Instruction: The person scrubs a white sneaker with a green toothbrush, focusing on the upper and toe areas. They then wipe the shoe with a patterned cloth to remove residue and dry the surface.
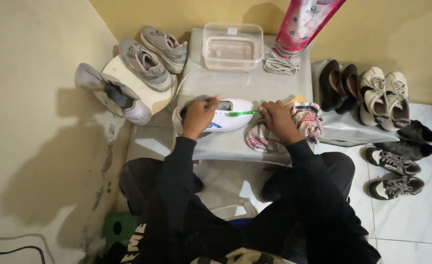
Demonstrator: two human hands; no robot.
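Note:
A white shoe [228, 116] lies on its side on a low grey-covered table [235, 85] in front of me. My left hand [199, 115] grips its heel end and holds it steady. My right hand [276, 119] holds a green-handled toothbrush [241, 113] whose head touches the shoe's side. Under my right hand lies a red-and-white checked cloth [310, 122].
A clear plastic container [232, 46] and a coiled white lace [280, 64] sit at the table's back, beside a pink bottle [306, 22]. Grey sneakers [152, 56] and one grey-white shoe [111, 93] lie left. Black flats [338, 85], cream sneakers [385, 95] and dark shoes [397, 161] stand right.

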